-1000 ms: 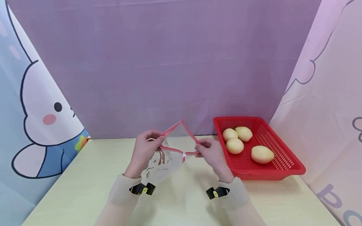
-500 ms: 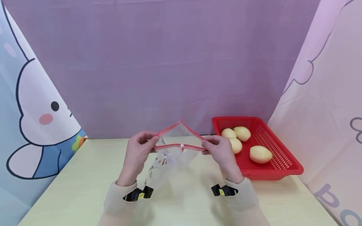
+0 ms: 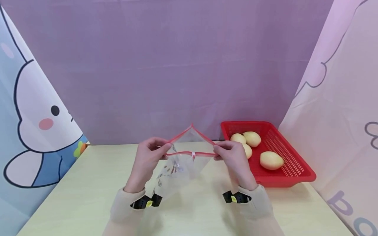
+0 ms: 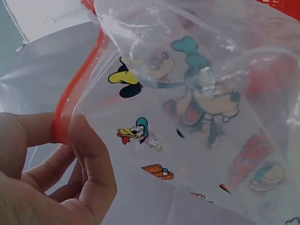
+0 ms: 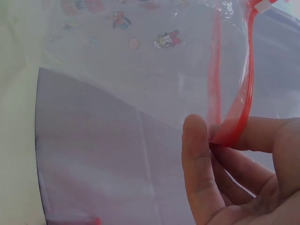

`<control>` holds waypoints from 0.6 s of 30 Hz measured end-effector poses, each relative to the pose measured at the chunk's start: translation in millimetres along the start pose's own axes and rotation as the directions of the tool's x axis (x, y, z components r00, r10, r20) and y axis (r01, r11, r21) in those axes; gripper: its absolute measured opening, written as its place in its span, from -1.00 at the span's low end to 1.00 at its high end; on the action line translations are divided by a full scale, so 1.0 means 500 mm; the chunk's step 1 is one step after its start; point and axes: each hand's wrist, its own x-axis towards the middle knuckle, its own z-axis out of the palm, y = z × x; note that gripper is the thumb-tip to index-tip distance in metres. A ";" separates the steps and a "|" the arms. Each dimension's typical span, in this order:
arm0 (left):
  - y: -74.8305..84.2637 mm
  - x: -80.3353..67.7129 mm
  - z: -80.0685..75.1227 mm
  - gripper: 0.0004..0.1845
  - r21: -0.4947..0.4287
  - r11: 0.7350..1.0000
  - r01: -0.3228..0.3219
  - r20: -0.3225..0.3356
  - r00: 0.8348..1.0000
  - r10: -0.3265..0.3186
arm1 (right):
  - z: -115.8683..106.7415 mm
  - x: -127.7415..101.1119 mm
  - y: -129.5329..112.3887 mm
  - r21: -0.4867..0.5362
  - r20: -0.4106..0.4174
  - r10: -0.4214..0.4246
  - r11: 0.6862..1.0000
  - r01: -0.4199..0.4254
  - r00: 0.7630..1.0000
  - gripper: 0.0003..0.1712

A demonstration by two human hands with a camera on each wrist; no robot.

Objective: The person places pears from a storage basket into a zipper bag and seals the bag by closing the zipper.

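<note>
Clear cartoon-printed plastic zip bag with red seal strip (image 3: 180, 164) held above the pale desk (image 3: 88, 196), mouth spread. Left hand (image 3: 146, 160) at 9 o'clock, right hand (image 3: 233, 157) at 3, fingers (image 5: 199, 154) pinching the rim. Probably light, floppy, slippery; best gripped at the stiffer seal.

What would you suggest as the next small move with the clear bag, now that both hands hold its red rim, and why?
Probably let the right hand release the rim and reach for a potato in the red basket, while the left hand holds on. The clear bag hangs above the table with its mouth spread open and looks empty, and the basket sits just beside the right hand.
</note>
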 end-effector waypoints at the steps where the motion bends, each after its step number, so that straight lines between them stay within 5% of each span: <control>1: -0.003 0.000 0.002 -0.80 0.002 1.000 0.000 0.006 1.000 0.000 | 0.001 0.000 0.001 -0.007 0.001 0.006 1.000 -0.006 1.000 -0.76; 8: -0.019 0.004 0.020 -0.83 0.000 1.000 0.017 -0.010 1.000 -0.017 | 0.019 0.001 0.003 -0.053 0.042 0.041 0.998 -0.038 0.998 -0.80; 18: -0.026 0.004 0.047 -0.82 -0.055 0.998 0.017 -0.020 1.000 -0.018 | 0.013 0.023 -0.016 -0.269 0.147 -0.029 0.961 0.068 0.989 -0.80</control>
